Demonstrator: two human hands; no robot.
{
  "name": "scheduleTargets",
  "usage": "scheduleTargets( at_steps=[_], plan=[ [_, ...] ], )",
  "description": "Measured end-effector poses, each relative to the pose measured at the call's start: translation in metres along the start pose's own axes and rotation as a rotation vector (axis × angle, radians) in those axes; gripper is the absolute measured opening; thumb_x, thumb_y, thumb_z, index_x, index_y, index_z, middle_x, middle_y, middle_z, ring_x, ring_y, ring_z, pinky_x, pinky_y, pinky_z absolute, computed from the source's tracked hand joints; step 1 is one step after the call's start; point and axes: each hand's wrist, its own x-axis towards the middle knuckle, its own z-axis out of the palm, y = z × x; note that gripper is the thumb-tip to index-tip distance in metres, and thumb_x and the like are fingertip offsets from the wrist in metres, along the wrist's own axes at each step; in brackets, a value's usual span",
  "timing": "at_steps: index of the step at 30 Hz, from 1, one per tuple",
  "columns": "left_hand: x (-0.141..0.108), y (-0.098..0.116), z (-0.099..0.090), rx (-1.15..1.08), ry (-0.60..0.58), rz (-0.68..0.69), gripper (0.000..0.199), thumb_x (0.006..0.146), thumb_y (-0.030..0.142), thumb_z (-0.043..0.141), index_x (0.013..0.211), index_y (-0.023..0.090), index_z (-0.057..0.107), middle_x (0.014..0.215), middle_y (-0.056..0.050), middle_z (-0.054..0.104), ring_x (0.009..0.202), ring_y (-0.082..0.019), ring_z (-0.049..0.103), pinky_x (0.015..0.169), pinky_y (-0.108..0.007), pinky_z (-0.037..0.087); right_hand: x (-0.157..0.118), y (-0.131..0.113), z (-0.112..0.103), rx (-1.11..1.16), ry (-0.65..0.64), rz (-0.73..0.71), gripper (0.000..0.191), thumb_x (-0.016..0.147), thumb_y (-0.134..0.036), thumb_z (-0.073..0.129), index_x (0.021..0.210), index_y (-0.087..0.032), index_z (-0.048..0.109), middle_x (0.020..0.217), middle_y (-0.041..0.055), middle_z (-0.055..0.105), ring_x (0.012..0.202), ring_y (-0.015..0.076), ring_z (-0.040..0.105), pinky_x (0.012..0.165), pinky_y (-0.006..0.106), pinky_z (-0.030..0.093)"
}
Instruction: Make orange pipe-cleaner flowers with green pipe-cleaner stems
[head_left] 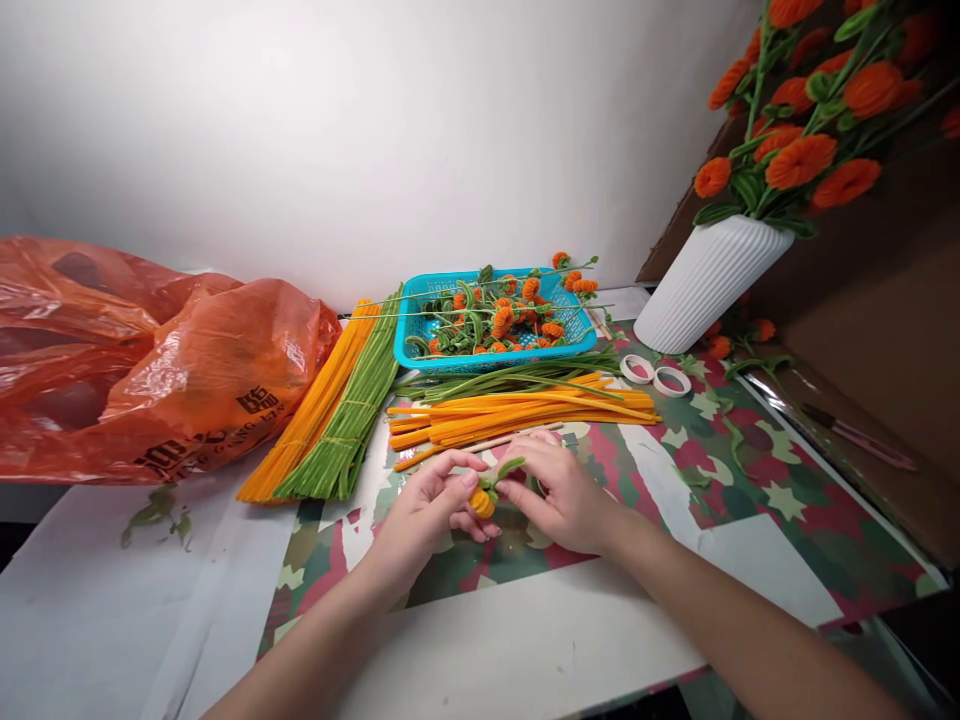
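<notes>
Between my two hands is a small yellow-orange pipe-cleaner flower (482, 502) with a fuzzy green stem (508, 468). My left hand (442, 500) pinches the flower from the left, thumb and fingers closed around its head. On the other side, my right hand (559, 490) has its fingertips closed on the green part. Just beyond the hands lies a loose pile of orange pipe cleaners (517, 415), with green pipe cleaners (517, 378) behind it.
A blue basket (495, 366) holds several orange flowers. Left of it lie orange (311, 405) and green bundles (349, 410), then a red plastic bag (165, 370). To the right are two tape rolls (671, 381), a tilted-looking white vase (712, 285) of flowers and a pink-handled tool (874, 445).
</notes>
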Motion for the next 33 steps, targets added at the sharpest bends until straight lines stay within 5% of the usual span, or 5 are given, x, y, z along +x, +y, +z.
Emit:
scheduleTargets(
  at_steps=[5,20,26,33],
  plan=[
    [-0.004,0.002,0.003,0.173,0.021,0.174,0.019,0.083,0.037,0.064,0.092,0.02,0.062,0.097,-0.003,0.061,0.08,-0.015,0.06,0.066,-0.025,0.055,0.002,-0.004,0.001,0.001,-0.002,0.024,0.011,0.084,-0.012,0.048,0.081,-0.02,0.056,0.077,0.0009,0.063,0.072,0.0157,0.053,0.074,0.032,0.034],
    [0.0,0.001,0.006,0.734,0.103,0.304,0.009,0.081,0.019,0.052,0.076,0.017,0.059,0.069,0.001,0.055,0.061,-0.011,0.047,0.055,-0.022,0.038,-0.002,0.005,0.011,-0.12,-0.009,0.041,0.01,0.082,-0.011,0.054,0.074,-0.017,0.054,0.072,0.0001,0.058,0.07,0.0144,0.049,0.071,0.029,0.033],
    [-0.001,0.004,0.003,0.449,0.028,0.118,0.013,0.084,0.027,0.052,0.075,0.018,0.054,0.07,0.003,0.048,0.057,-0.009,0.045,0.05,-0.019,0.038,0.002,0.002,0.006,0.168,-0.022,0.213,0.012,0.084,-0.016,0.062,0.072,-0.017,0.06,0.069,-0.0001,0.06,0.066,0.0129,0.051,0.062,0.024,0.038],
    [-0.002,0.008,0.001,0.057,-0.153,-0.169,0.024,0.079,0.035,0.064,0.07,0.016,0.053,0.07,0.001,0.053,0.053,-0.006,0.043,0.047,-0.016,0.039,0.003,0.001,-0.001,0.305,-0.055,0.194,0.005,0.082,-0.014,0.064,0.081,-0.018,0.068,0.069,-0.0017,0.06,0.066,0.0119,0.053,0.064,0.022,0.042]
  ],
)
